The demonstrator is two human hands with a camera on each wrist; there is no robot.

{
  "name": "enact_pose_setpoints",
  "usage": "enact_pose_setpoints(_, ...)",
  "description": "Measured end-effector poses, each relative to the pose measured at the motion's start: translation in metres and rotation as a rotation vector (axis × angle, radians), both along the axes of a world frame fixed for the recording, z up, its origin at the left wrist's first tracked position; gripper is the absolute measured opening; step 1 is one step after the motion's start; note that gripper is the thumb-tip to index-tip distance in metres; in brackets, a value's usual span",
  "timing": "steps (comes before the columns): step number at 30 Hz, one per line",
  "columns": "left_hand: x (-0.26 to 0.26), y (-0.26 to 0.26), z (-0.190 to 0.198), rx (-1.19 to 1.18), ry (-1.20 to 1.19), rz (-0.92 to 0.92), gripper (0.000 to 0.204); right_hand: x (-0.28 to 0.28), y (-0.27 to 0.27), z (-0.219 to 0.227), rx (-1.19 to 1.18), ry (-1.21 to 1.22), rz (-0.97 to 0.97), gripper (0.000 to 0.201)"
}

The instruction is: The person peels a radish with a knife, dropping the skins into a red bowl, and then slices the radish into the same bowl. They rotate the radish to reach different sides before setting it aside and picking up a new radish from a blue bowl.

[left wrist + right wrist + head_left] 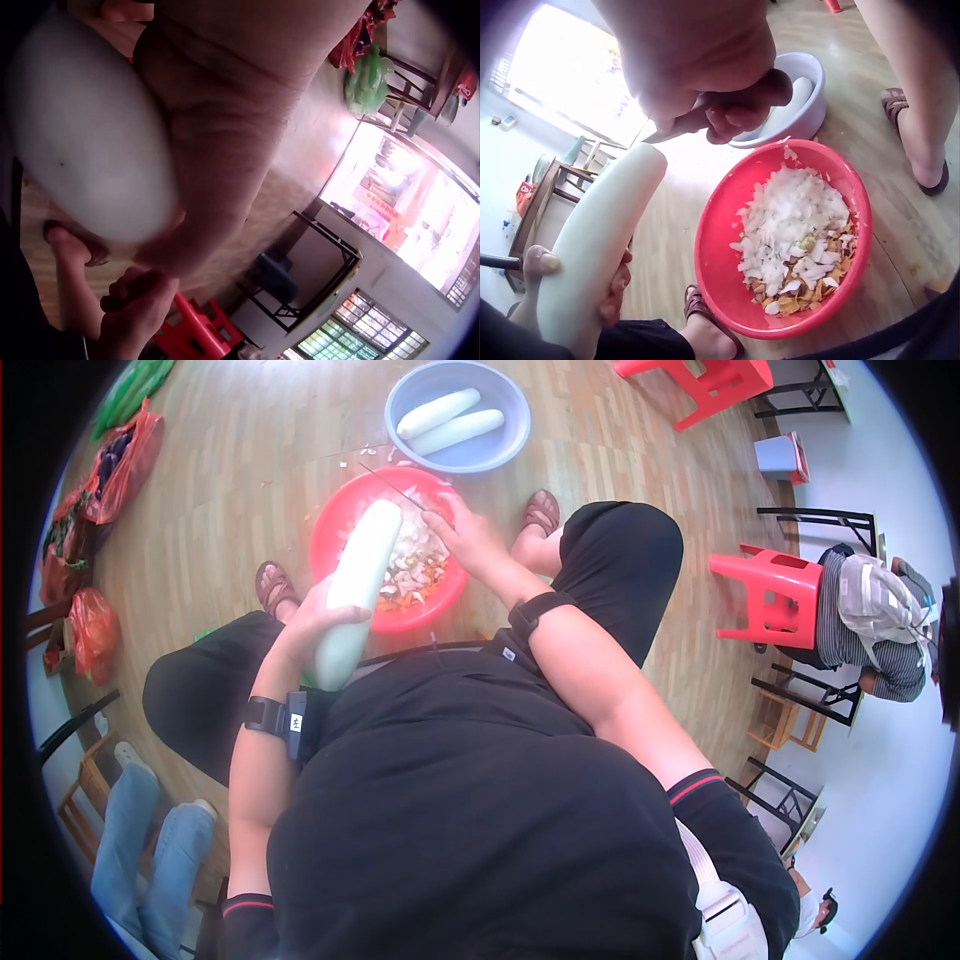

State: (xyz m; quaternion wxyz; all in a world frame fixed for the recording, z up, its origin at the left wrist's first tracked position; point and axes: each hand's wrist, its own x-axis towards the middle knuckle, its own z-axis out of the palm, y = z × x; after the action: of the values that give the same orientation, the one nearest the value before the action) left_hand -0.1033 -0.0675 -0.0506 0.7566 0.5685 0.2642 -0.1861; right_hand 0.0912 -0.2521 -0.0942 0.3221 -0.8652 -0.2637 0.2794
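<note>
My left hand [318, 610] grips a long peeled white radish [358, 590] around its lower half and holds it slanted over the red basin [335, 525]. The radish [592, 247] shows with my left fingers [615, 281] curled round it; in the left wrist view it fills the upper left as a pale blur [90, 127]. My right hand [465, 535] grips a knife [392, 485] whose thin blade points toward the radish's top end. The knife's blade [660, 136] sticks out of my right fist [727, 105]. The red basin [720, 225] holds white peelings [795, 225].
A blue basin [510, 410] with two peeled radishes [450, 422] stands on the wooden floor beyond the red one. Red plastic stools [770, 595] stand to the right, where another person sits. Red bags [125, 460] of vegetables lie at the left. My sandalled feet [275, 588] flank the basin.
</note>
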Motion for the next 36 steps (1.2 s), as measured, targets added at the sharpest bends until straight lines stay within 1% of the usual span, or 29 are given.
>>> enact_pose_setpoints(1,0.000,-0.001,-0.001,0.014,-0.010,0.013,0.076,0.000,0.001,-0.006,0.105,0.027,-0.013,0.064)
enact_pose_setpoints(2,0.000,-0.001,-0.001,0.027,-0.020,0.025,0.076,0.000,0.000,-0.011,0.107,0.025,-0.013,0.064)
enact_pose_setpoints(4,0.002,-0.002,0.002,0.043,-0.024,0.032,0.075,-0.002,-0.001,-0.010,0.004,0.066,0.007,0.065)
enact_pose_setpoints(8,0.005,-0.001,0.002,0.055,-0.035,0.056,0.076,-0.004,0.002,-0.008,-0.062,0.039,0.044,0.067)
enact_pose_setpoints(11,0.008,-0.003,0.003,0.033,-0.098,0.061,0.078,-0.005,0.006,-0.005,0.005,0.038,0.028,0.065)
enact_pose_setpoints(12,0.009,-0.005,0.006,0.041,-0.107,0.060,0.078,-0.007,0.007,-0.007,0.109,0.077,-0.010,0.062)
enact_pose_setpoints(13,0.009,-0.007,0.009,0.039,-0.136,0.079,0.073,-0.007,0.008,-0.008,0.214,0.116,-0.049,0.059)
enact_pose_setpoints(14,0.010,-0.008,0.012,0.038,-0.166,0.097,0.069,-0.006,0.007,-0.009,0.224,0.106,-0.051,0.059)
enact_pose_setpoints(15,0.011,-0.009,0.016,0.031,-0.165,0.086,0.074,-0.007,0.006,0.002,0.270,0.314,-0.109,0.052)
enact_pose_setpoints(16,0.012,-0.006,0.016,0.037,-0.177,0.081,0.074,-0.009,0.009,0.011,0.313,0.522,-0.166,0.044)
enact_pose_setpoints(17,0.013,-0.006,0.018,0.052,-0.191,0.068,0.078,-0.009,0.008,0.020,0.321,0.512,-0.166,0.044)
enact_pose_setpoints(18,0.013,-0.006,0.020,0.067,-0.205,0.055,0.083,-0.008,0.006,0.029,0.363,0.615,-0.168,0.037)
enact_pose_setpoints(19,0.014,-0.005,0.020,0.052,-0.237,0.057,0.081,-0.008,0.006,0.036,0.403,0.716,-0.168,0.030)
enact_pose_setpoints(20,0.015,-0.005,0.022,0.057,-0.249,0.053,0.081,-0.009,0.007,0.044,0.410,0.705,-0.167,0.030)
enact_pose_setpoints(22,0.018,-0.008,0.030,0.050,-0.269,0.015,0.079,-0.010,0.006,0.059,0.385,0.732,-0.207,0.022)
enact_pose_setpoints(26,0.023,-0.014,0.043,0.062,-0.343,-0.004,0.080,-0.014,0.004,0.083,0.410,0.700,-0.186,0.026)
enact_pose_setpoints(28,0.024,-0.017,0.052,0.076,-0.378,-0.006,0.081,-0.017,0.006,0.091,0.478,0.713,-0.212,0.029)
enact_pose_setpoints(29,0.025,-0.017,0.052,0.058,-0.396,0.004,0.081,-0.019,0.006,0.095,0.493,0.698,-0.198,0.041)
enact_pose_setpoints(30,0.026,-0.018,0.054,0.069,-0.407,0.003,0.081,-0.020,0.005,0.095,0.504,0.689,-0.191,0.041)
enact_pose_setpoints(32,0.027,-0.019,0.060,0.050,-0.416,0.011,0.080,-0.020,0.003,0.085,0.571,0.620,-0.213,0.053)
enact_pose_setpoints(33,0.027,-0.021,0.065,0.066,-0.415,0.028,0.079,-0.019,0.002,0.083,0.558,0.580,-0.181,0.056)
enact_pose_setpoints(34,0.028,-0.022,0.067,0.078,-0.428,0.029,0.079,-0.017,0.001,0.082,0.568,0.570,-0.171,0.056)
enact_pose_setpoints(36,0.029,-0.022,0.070,0.083,-0.471,0.078,0.078,-0.014,-0.002,0.083,0.490,0.584,-0.134,0.055)
